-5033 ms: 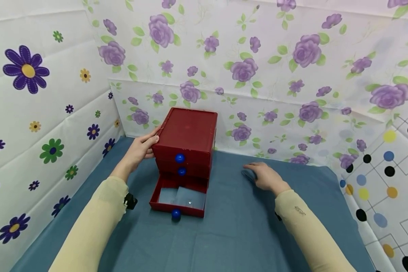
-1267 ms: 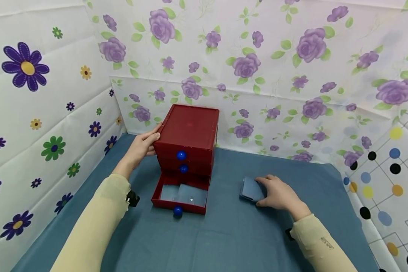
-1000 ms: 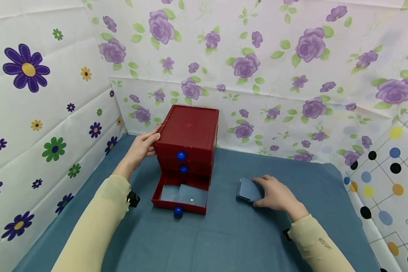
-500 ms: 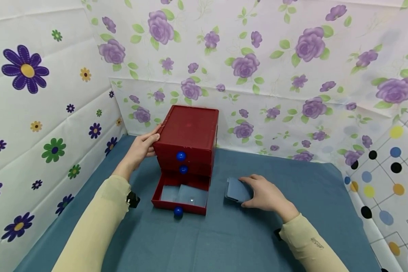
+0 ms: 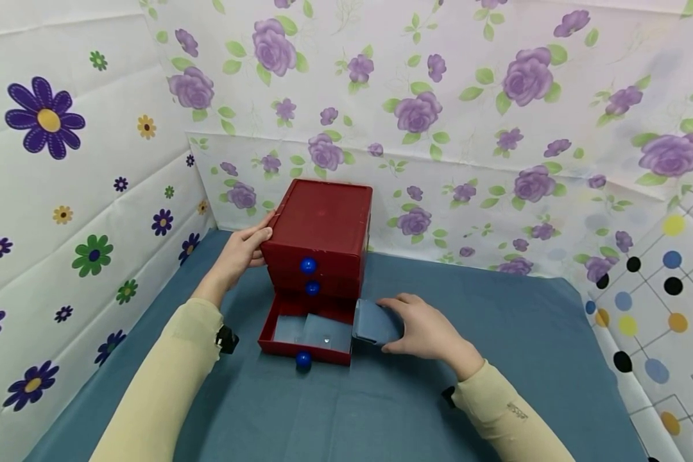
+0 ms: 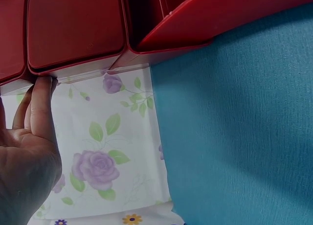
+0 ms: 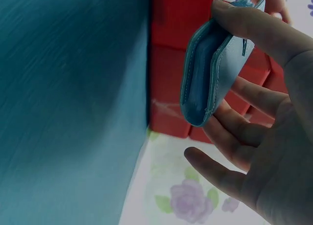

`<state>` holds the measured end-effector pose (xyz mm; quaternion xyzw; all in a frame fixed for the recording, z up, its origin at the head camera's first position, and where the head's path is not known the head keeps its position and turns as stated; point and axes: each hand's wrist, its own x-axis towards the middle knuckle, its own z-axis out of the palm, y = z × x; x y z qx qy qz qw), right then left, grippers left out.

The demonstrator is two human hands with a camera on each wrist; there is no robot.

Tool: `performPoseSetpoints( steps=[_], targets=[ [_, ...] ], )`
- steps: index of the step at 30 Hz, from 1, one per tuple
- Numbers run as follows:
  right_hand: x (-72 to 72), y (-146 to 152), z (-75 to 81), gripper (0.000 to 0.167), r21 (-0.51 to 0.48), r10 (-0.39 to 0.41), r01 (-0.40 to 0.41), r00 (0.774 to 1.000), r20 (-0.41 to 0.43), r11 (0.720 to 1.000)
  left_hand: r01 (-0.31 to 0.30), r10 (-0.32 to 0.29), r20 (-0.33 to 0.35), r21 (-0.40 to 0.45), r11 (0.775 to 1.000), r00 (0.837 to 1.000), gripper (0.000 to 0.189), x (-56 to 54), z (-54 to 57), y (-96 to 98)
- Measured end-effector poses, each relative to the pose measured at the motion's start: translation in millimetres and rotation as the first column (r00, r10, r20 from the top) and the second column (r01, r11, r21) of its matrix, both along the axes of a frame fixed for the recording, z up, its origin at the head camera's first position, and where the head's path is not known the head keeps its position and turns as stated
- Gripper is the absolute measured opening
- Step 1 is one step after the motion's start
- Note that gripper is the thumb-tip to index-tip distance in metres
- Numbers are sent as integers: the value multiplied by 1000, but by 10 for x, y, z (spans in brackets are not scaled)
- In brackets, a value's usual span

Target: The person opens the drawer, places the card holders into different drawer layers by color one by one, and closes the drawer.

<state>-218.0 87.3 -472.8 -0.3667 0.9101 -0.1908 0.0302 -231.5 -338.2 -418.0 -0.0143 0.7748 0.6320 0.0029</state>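
A small blue wallet [image 5: 376, 322] with stitched edges is pinched between the thumb and fingers of my right hand [image 5: 430, 330], just off the right side of the pulled-out drawer. In the right wrist view the wallet [image 7: 215, 71] shows its folded edge. My left hand [image 5: 237, 253] rests against the left side of a red drawer cabinet [image 5: 320, 218], thumb near its top edge. In the left wrist view the fingers [image 6: 41, 107] lie straight along that side. The bottom drawer [image 5: 306, 350] stands out and holds flat light-blue pieces [image 5: 323, 330], one with a small shiny stud.
Blue knobs [image 5: 308, 265] mark the two upper drawers, which are pushed in; another knob [image 5: 303, 360] is on the bottom drawer. A blue cloth [image 5: 300, 423] covers the table. Patterned sheets [image 5: 468, 128] hang behind and at both sides.
My right hand has picked up the wallet and carried it left, up to the drawer's right side. The left hand and the cabinet have stayed in place.
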Motion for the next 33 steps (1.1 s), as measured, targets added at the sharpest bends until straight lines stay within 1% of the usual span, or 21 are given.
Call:
performPoseSetpoints(
  steps=[7,13,19,27,33],
  targets=[
    [64,-224,68,84,-31,29,-29,999,-23,999,10,-10,-9,3,1000,1000,63,10,-4,-6],
    [119,-437,90,84,-44,44,-46,998,-34,998,6,-6,-2,19,1000,1000,64,-2,-13,-11],
    [158,-642,107,83,-51,81,-83,996,-42,995,12,-12,-5,26,1000,1000,62,-5,-9,-8],
    [225,-951,141,83,-37,98,-103,989,-107,994,19,-19,-16,17,1000,1000,61,2,-9,-10],
    [277,-1146,146,82,-13,120,-123,984,-135,992,20,-20,-17,23,1000,1000,61,-1,-14,-17]
  ],
)
